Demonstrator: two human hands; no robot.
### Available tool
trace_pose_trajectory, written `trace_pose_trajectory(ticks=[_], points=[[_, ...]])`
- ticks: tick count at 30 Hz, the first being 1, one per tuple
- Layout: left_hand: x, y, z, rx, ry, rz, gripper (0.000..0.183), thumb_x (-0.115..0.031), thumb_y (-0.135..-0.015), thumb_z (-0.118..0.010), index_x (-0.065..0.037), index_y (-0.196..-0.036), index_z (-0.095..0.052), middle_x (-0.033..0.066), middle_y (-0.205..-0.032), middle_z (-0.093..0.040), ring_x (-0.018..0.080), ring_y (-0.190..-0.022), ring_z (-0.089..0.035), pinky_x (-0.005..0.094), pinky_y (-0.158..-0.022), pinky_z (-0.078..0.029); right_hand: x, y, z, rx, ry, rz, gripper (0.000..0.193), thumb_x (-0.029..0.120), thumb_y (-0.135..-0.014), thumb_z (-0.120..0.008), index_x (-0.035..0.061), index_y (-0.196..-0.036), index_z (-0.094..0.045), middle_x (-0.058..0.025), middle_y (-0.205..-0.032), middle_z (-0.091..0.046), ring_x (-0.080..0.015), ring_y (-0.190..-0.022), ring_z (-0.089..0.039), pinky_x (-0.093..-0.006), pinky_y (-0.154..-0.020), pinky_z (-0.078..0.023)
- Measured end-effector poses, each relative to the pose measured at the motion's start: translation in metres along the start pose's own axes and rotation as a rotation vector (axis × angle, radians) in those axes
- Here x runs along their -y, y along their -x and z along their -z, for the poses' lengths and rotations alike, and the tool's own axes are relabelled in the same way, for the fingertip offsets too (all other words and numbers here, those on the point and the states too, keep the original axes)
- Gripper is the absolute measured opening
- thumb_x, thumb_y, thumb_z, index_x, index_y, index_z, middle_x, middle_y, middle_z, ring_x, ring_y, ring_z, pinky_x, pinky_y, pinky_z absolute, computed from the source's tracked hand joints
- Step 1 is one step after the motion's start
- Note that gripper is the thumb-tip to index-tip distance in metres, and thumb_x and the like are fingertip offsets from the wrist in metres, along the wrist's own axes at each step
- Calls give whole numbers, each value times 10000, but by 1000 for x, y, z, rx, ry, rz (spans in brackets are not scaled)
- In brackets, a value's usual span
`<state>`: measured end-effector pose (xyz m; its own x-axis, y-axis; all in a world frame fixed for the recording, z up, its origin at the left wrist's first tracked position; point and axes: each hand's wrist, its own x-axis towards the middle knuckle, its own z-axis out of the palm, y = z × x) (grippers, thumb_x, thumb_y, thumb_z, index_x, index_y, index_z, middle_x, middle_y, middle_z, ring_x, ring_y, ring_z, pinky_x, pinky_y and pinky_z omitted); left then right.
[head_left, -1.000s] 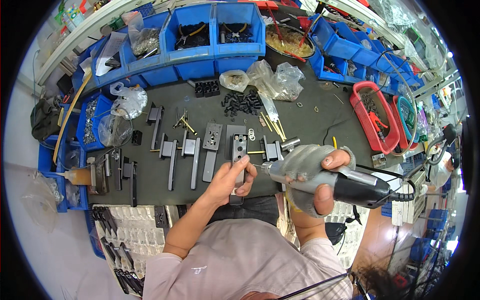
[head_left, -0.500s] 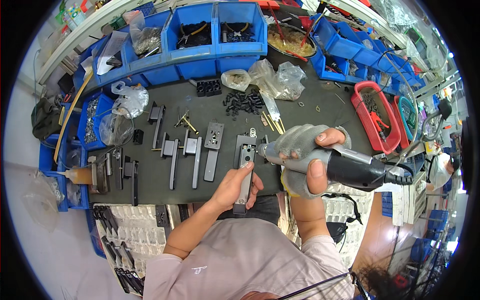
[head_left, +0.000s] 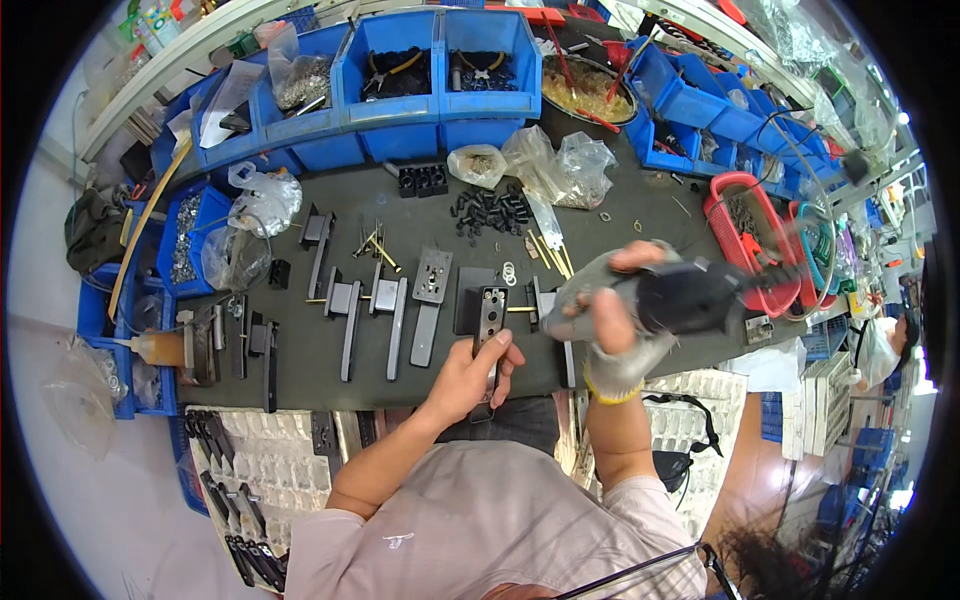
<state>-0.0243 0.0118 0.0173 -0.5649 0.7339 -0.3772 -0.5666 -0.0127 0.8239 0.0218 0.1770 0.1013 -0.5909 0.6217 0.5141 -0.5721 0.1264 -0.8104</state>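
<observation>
Fingers of the left hand (head_left: 468, 380) pinch a long, dark, holed metal plate (head_left: 489, 335), probably for steadiness; the gloved right hand (head_left: 612, 325) wraps around a black-grey, cylindrical power tool (head_left: 690, 298).

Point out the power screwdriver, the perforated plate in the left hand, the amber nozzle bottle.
Power screwdriver (head_left: 685, 298): head view, black rear housing, blurred.
Perforated plate (head_left: 491, 321): head view, upper end, among the holes.
Amber nozzle bottle (head_left: 161, 349): head view, middle of the body.

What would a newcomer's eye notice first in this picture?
Probably the blurred power tool in the gloved right grip, right of centre over the dark table. Then the blue bins along the table's far edge, and the bright red basket at its right.
</observation>
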Motion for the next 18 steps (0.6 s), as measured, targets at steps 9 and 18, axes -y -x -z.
trace_pose_trajectory(ticks=[9,18], points=[[-15,0,-19,-65,-214,-282,378,-259,-1051,-479,36,-890,-653,14,-539,-533,90,-474,-498,276,-458,-385,-2,-3,-12,254,355,-200,322,88,-770,-808,7,-1007,-605,-48,-764,-693,-116,-660,-675,-274,-617,-548],[-16,-1,-28,-99,-337,-444,329,-186,-1022,-528,63,-853,-662,55,-521,-566,115,-451,-535,309,-439,-394,-6,-1,-12,218,439,-124,346,150,-750,-820,14,-988,-609,-71,-765,-695,-190,-635,-692,-305,-609,-544]])
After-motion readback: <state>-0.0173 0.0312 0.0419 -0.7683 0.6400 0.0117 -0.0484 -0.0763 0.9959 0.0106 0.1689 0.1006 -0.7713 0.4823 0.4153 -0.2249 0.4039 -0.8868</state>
